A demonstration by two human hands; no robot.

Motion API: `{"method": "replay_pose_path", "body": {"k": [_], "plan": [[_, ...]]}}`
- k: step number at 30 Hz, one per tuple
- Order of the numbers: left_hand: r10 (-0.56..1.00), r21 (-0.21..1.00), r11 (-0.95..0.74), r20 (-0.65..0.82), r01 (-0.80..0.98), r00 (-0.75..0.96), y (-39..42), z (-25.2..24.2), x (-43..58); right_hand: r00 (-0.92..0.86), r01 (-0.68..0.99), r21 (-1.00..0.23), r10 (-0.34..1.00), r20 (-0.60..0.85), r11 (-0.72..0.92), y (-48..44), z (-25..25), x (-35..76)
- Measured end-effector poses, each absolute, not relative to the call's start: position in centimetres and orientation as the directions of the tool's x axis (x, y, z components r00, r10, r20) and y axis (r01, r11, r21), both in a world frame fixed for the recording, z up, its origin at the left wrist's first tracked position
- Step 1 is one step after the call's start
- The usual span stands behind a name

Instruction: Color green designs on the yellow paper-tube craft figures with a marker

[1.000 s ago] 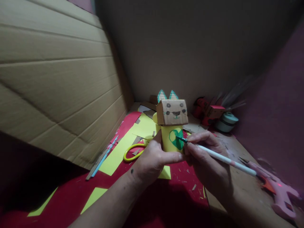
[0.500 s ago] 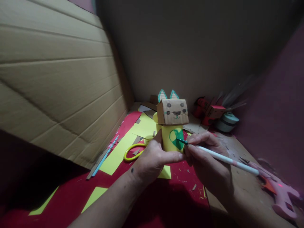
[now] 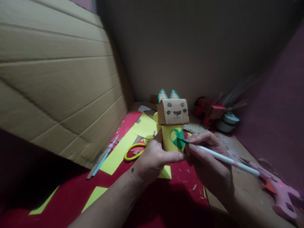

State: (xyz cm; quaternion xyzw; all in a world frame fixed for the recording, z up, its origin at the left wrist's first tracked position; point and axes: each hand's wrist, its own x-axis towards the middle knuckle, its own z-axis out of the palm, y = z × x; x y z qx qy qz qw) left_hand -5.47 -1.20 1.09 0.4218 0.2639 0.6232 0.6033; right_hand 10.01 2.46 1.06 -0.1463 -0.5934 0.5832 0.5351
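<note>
My left hand (image 3: 154,158) is closed around the lower part of a cardboard cat figure (image 3: 175,112). The figure stands upright, with a box head, a drawn face, two teal-edged ears and a yellow paper body. On its body is a green heart (image 3: 180,144), filled on the right side and partly bare on the left. My right hand (image 3: 209,158) pinches a white marker pen (image 3: 223,156), whose dark green tip touches the heart. Yellow-handled scissors (image 3: 133,152) lie just left of my left hand, their blades partly hidden.
A large cardboard panel (image 3: 59,69) leans at the left. Yellow paper (image 3: 114,158) and scraps lie on the red surface (image 3: 152,196), beside a blue pencil-like stick (image 3: 104,158). At the right are a pink glue gun (image 3: 282,190), a mint container (image 3: 228,122) and a red box figure (image 3: 215,111).
The marker tip has shifted very slightly right, and a little more green shows inside the heart. Both hands keep nearly the same position.
</note>
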Motion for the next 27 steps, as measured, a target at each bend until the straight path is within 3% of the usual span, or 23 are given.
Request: {"method": "replay_pose_path", "body": {"k": [13,27], "plan": [[0.979,0.842,-0.130,0.193,-0.524,0.068,-1.32,1.41,-5.39,-0.348,-0.328,-0.891,0.837,0.422,0.312,2.52,0.67,10.16],[0.982,0.875,-0.137,0.180,-0.464,0.050,-1.31,1.31,-5.42,-0.296,-0.316,-0.900,0.870,0.394,0.300,2.31,1.17,9.79]]}}
